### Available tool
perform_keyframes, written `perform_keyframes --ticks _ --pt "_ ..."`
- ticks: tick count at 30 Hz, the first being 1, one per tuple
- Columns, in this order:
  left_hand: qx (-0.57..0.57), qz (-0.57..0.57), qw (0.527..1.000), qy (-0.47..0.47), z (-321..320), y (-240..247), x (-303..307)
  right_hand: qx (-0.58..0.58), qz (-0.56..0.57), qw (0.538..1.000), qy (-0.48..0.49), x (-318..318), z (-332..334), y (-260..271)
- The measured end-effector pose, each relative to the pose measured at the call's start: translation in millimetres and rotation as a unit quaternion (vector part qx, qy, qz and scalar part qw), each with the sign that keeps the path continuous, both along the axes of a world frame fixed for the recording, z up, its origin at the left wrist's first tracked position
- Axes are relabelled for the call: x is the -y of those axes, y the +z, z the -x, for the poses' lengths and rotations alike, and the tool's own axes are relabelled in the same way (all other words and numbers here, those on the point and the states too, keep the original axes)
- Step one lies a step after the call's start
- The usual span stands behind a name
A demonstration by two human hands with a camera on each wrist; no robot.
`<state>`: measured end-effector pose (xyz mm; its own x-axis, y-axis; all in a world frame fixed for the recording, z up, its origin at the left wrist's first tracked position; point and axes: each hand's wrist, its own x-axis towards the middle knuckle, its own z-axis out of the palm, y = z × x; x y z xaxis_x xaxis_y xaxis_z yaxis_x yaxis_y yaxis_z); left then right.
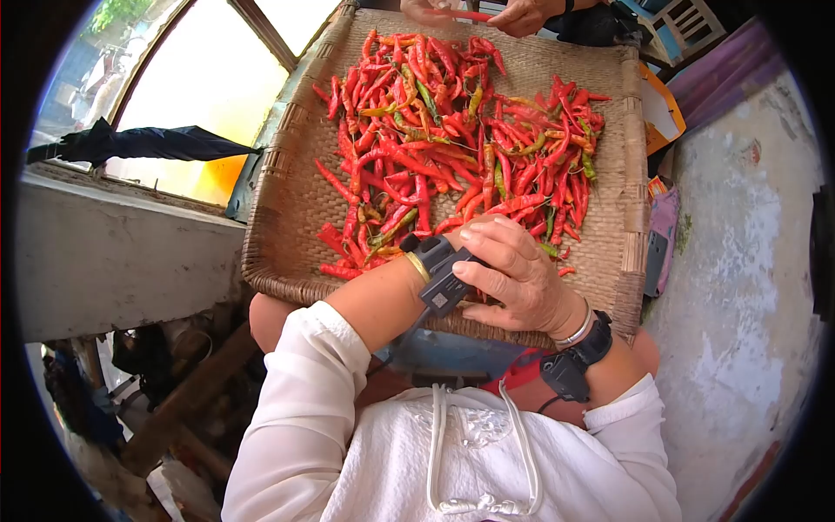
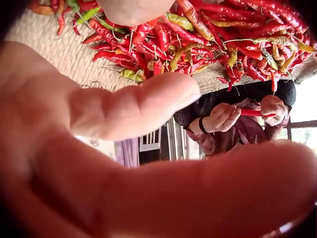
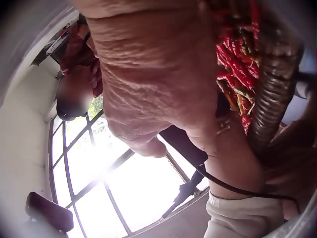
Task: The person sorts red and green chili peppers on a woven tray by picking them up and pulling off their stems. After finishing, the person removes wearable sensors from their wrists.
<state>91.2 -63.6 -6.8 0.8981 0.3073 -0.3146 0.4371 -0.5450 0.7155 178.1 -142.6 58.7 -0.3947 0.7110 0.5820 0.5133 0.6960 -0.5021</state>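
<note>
Red chillies, with some green and orange ones [image 1: 417, 157], lie heaped in a woven tray [image 1: 291, 200]. My right hand [image 1: 513, 270] lies across my left wrist, its bent fingers gripping the black wrist device [image 1: 442, 283]; in the right wrist view the back of this hand [image 3: 153, 74] fills the upper middle. My left hand is mostly hidden beneath it in the head view. The left wrist view shows the left hand [image 2: 109, 183] close up, fingers extended and holding nothing visible. Chillies [image 2: 188, 39] appear behind it.
Across the tray, another person's hands [image 1: 519, 16] hold a red chilli [image 1: 461, 14]. A dark folded umbrella [image 1: 174, 143] lies along the window ledge at the left. The pale wall [image 1: 739, 261] stands at the right.
</note>
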Motion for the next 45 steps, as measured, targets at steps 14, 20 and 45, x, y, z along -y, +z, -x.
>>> perform_keyframes --ticks 14,20,45 --pt "0.130 0.549 0.782 0.264 -24 2 2 0.037 -0.023 0.999 -0.026 7 15 -15" --pt "0.269 0.611 0.690 0.280 -3 -8 -23 -0.099 -0.001 0.985 -0.140 -1 0 -3" --pt "-0.038 -0.252 0.946 0.200 90 15 -76 -0.115 0.287 0.930 -0.200 -8 -17 -45"
